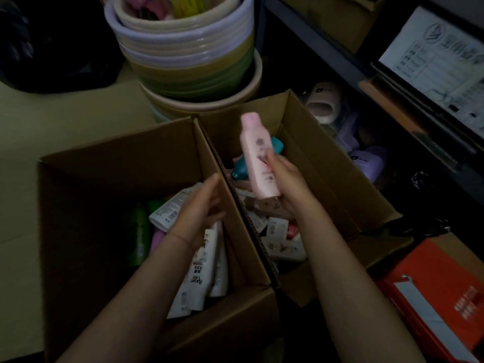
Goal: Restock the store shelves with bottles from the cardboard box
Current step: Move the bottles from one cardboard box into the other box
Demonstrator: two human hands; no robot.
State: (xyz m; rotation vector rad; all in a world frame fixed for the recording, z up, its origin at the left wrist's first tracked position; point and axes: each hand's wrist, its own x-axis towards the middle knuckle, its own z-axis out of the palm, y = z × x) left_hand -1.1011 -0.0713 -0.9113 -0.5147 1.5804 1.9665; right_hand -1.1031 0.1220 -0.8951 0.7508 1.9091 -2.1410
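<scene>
Two open cardboard boxes stand side by side on the floor. My right hand [285, 182] grips a pink bottle [258, 155] by its lower half and holds it upright above the right box [330, 163]. That box holds a teal bottle [242, 167] and several white and pink packs. My left hand [201, 208] hovers over the left box [110, 163] with its fingers loosely curled and holds nothing. Beneath it lie white tubes [207, 260] and a green bottle [138, 234].
A stack of pastel plastic basins [183, 56] stands behind the boxes. A dark metal shelf [392, 82] runs along the right, with slippers [324, 103] and purple items below it. An orange-red carton [440, 294] sits at the lower right. A black bag [52, 43] lies far left.
</scene>
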